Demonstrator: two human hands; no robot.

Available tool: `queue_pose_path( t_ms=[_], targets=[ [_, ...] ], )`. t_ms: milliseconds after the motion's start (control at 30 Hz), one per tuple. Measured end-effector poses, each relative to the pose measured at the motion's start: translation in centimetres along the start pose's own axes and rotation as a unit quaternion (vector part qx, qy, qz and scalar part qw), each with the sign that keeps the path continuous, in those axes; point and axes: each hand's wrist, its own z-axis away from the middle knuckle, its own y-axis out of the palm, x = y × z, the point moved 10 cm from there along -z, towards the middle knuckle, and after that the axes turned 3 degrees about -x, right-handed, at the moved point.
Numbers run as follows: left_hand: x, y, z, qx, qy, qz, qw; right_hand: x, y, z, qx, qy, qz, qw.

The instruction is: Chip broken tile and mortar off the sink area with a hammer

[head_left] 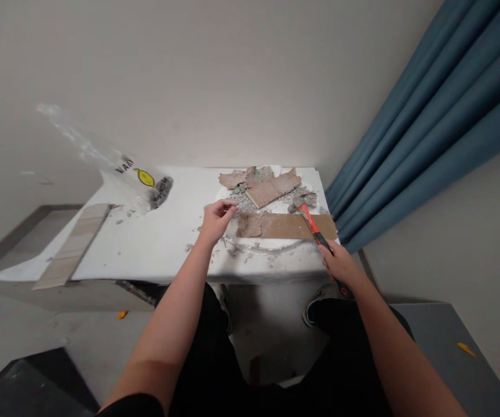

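Observation:
My right hand (pixel 339 263) is closed round the black grip of a hammer (pixel 313 225) with an orange-red shaft. The hammer's far end reaches past a brown strip (pixel 293 226) to grey, dusty lumps, where its head is hard to make out. Left of the strip, my left hand (pixel 218 219) hovers over the white-covered table, its fingers loosely curled with a gap to the thumb and nothing visible between them. The strip lies flat, its left end crusted with rough mortar. Behind it, broken brown pieces (pixel 272 188) are heaped on grey rubble.
A clear plastic bag (pixel 134 179) with dark contents stands on the white table (pixel 163 243). A wood-patterned strip (pixel 76 246) lies at the table's left end. Blue curtains (pixel 427 121) hang at the right. A grey surface (pixel 441 330) with a yellow object stands at lower right.

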Motion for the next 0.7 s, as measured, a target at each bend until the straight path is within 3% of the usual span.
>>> queue_pose_path(
  t_ms=[167,333,700],
  targets=[
    [0.1,5.6,-1.5,0.037,0.008,0.062,0.997,-0.2,-0.2,-0.1,0.003,0.009,-0.002,1.0],
    [2.1,9.5,-2.8,0.03,-0.043,0.086,0.995,-0.8,-0.2,-0.3,0.011,0.02,0.004,1.0],
    [2.2,13.2,-2.1,0.117,-0.043,-0.059,0.99,0.4,-0.9,-0.6,-0.004,-0.027,0.049,0.998]
  ],
)
